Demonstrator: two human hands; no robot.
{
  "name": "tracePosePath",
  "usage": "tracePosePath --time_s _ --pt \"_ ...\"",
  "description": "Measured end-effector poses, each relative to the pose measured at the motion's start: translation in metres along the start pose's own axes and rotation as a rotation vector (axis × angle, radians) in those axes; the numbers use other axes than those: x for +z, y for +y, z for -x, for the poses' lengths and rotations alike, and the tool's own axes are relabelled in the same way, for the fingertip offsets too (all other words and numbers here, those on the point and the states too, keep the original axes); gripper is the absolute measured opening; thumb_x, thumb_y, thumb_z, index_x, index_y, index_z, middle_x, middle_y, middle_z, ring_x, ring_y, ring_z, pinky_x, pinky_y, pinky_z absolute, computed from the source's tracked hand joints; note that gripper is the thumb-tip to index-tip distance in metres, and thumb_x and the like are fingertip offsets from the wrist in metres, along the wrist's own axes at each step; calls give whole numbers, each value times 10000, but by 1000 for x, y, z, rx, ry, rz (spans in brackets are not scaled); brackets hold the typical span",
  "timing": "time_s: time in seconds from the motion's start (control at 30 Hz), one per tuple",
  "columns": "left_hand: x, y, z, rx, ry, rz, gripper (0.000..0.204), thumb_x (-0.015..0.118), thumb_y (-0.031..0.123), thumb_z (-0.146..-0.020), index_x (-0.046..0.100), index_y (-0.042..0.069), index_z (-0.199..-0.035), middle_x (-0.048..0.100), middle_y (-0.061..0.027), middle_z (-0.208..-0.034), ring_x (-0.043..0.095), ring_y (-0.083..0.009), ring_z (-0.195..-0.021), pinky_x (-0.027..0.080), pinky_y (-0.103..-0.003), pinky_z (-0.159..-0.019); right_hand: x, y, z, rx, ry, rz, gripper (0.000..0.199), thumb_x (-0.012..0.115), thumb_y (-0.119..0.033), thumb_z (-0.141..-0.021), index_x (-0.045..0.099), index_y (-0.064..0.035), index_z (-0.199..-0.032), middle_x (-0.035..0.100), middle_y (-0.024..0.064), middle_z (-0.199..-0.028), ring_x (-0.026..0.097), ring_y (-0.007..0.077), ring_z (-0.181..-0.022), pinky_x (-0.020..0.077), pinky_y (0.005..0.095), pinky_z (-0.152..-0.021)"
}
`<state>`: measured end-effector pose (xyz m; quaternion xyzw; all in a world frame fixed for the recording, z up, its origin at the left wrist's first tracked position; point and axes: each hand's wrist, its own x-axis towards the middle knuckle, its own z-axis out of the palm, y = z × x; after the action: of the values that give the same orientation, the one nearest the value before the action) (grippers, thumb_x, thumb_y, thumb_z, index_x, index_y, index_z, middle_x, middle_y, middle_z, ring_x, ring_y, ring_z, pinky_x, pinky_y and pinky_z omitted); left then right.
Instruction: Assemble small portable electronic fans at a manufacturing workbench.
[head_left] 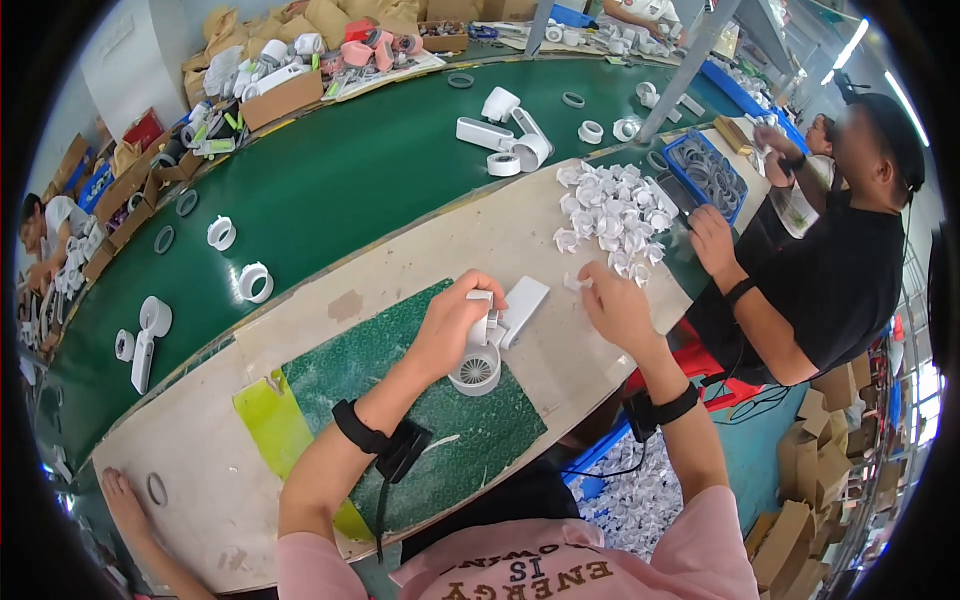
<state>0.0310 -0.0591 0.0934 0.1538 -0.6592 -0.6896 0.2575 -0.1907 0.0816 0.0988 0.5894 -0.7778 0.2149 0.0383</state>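
White plastic: a small handheld fan body [487, 345], round grille head lying low on the green textured mat [470, 440], handle end pointing up and away toward the conveyor. Left hand [452, 322] is clenched around the fan's neck, fingers wrapped over the top; the grille head [475, 368] hangs just below the grip and toward the person, resting on or just above the mat, cannot tell which. The flat handle part [524, 305] juts out beyond the grip, to its right.

Right hand [613, 305] sits just right of the left grip, thumb and fingertips pinched on a small white plastic piece [577, 283]. That piece lies up and right of the fan's handle, apart from it, not yet touching.

Beyond the right grip, a loose heap of small white parts [615, 215] on the pale tabletop [400, 270]; a co-worker's hand [712, 238] rests at the heap's far edge. A blue tray of rings [712, 172] lies past that.

Risks, as judged:
- The pinched piece is tiny and held only at the fingertips; a slip would drop it among the other parts or off the tabletop edge, close under the right wrist.
- Fan is held one-handed at the neck; pressing a part on could make the head pivot on the mat.
- Co-worker's hand shares the heap; reaches could collide.
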Motion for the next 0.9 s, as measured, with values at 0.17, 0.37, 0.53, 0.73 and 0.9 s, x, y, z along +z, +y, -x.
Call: tracePosePath --time_s 0.17,0.37,0.53,0.73,0.9 --pt "5 3 1 -15 -28 -85 250 425 242 -894 543 26 -936 583 -67 -885 539 -135 -840 420 -279 -766 3 3 2 -1 -89 37 251 562 -167 -813 465 -55 -1016 608 165 -711 610 370 -667 467 469 -587" --pt "13 -3 5 38 35 -160 209 464 225 -939 543 32 -950 553 -27 -929 517 -96 -856 412 -255 -775 9 21 -12 23 -219 59 339 602 -224 -814 437 -67 -1066 600 171 -672 603 385 -659 445 486 -584" --pt "8 3 1 81 54 -349 266 474 243 -936 586 3 -908 557 -38 -909 499 -90 -811 390 -232 -736 8 20 -17 0 -235 127 316 616 -281 -824 474 -56 -994 615 181 -696 604 400 -670 447 501 -600" --pt "13 9 4 -1 80 -436 342 439 304 -948 599 7 -894 564 -22 -738 485 -87 -699 384 -237 -635 2 32 -29 111 -339 96 503 653 -463 -766 547 -1 -934 636 213 -763 645 352 -781 493 459 -655" --pt "11 11 5 13 66 -424 340 436 305 -949 600 11 -900 566 -19 -731 488 -83 -693 387 -234 -630 -3 30 -40 115 -260 226 710 659 -585 -702 532 45 -1004 646 210 -833 650 351 -798 502 448 -699"
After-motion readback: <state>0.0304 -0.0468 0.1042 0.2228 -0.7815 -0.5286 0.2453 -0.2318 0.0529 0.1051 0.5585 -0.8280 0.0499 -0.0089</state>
